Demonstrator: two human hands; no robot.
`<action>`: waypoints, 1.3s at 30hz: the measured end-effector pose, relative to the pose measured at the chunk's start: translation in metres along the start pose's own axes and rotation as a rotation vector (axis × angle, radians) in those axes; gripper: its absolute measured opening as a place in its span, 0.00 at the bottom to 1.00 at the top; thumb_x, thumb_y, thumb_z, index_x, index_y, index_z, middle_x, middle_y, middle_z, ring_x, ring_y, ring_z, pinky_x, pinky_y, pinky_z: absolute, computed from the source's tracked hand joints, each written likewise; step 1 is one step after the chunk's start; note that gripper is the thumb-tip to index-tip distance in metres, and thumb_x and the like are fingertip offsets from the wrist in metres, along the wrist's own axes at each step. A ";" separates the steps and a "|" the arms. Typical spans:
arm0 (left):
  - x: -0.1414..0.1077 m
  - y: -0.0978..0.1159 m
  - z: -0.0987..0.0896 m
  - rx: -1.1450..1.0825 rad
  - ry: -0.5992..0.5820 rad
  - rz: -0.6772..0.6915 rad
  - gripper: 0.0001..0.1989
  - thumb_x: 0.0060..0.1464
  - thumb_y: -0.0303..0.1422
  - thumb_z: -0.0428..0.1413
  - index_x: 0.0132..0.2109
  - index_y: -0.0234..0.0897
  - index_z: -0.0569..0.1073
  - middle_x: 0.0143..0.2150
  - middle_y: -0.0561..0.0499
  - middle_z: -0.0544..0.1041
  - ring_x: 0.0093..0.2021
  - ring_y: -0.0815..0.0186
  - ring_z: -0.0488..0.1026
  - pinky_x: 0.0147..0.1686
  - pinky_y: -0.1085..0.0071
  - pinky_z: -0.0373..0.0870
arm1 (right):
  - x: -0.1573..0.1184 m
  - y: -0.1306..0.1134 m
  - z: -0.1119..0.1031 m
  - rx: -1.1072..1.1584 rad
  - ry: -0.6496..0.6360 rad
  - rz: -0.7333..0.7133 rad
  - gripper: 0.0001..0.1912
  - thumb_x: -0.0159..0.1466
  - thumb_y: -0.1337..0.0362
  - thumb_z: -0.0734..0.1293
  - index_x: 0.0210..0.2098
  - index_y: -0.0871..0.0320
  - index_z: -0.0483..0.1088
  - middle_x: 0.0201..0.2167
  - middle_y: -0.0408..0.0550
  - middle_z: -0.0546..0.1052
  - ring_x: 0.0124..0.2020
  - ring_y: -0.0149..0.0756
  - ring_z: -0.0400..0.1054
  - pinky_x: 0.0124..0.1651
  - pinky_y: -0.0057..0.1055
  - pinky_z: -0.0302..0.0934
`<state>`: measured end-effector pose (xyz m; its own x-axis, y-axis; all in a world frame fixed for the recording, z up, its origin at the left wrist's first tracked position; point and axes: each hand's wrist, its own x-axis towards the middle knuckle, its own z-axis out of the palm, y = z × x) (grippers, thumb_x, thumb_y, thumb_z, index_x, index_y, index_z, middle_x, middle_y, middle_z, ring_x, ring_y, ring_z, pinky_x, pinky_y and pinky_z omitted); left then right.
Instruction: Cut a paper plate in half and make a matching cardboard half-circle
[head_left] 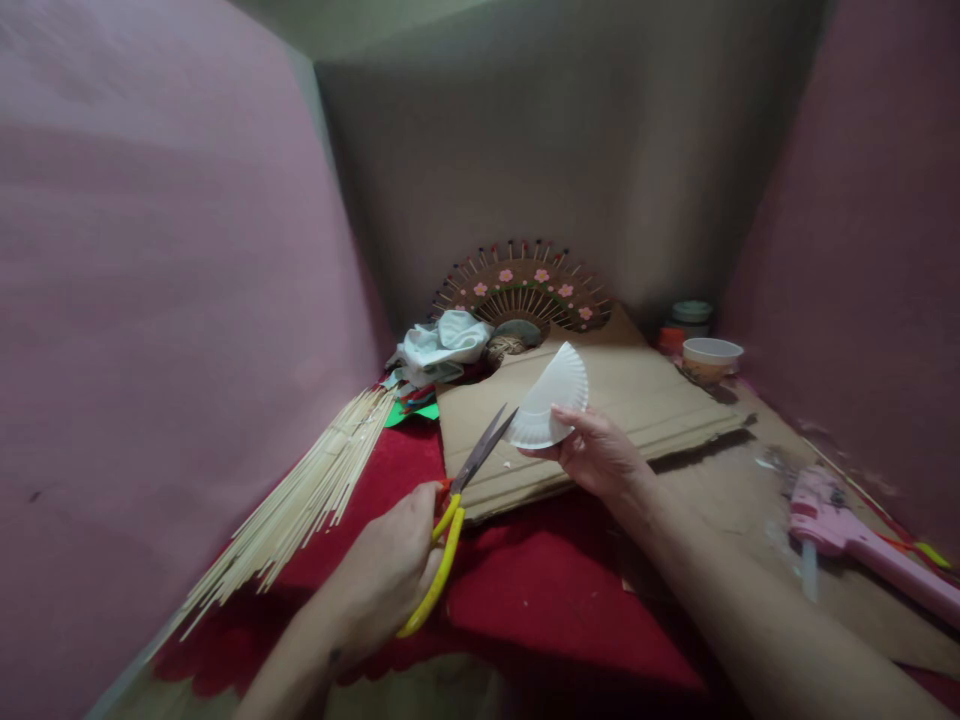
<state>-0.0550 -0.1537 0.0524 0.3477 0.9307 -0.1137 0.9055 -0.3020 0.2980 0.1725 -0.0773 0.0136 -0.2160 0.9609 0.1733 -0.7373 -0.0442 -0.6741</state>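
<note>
My left hand (401, 555) is wrapped round the yellow handles of a pair of scissors (469, 475). The dark blades are parted and point up and to the right, their tips beside the left edge of a white paper piece. That white half-round paper piece (559, 390) has a ridged, curved rim and a straight upper-left edge. My right hand (596, 445) pinches it near its lower right, thumb on top. Both hands are above the front of a brown cardboard sheet (637, 400) that lies on a red cloth (525, 580).
Thin sticks (322, 465) lie at the left. At the back are a decorated fan (525, 285), white cloth (446, 343) and twine (506, 346). A cup (709, 360) and a pink glue gun (832, 520) are at the right. Walls flank the table.
</note>
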 end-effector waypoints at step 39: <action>0.006 -0.011 0.020 -0.093 0.015 0.017 0.11 0.54 0.32 0.43 0.45 0.38 0.57 0.36 0.48 0.68 0.34 0.62 0.68 0.33 0.68 0.61 | 0.001 0.013 -0.007 -0.046 0.021 0.054 0.08 0.56 0.71 0.65 0.37 0.62 0.70 0.33 0.50 0.77 0.35 0.41 0.72 0.40 0.47 0.68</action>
<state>-0.0578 -0.1490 0.0290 0.3585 0.9288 -0.0937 0.8727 -0.2978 0.3869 0.1670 -0.0750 -0.0002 -0.2408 0.9629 0.1215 -0.6945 -0.0835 -0.7146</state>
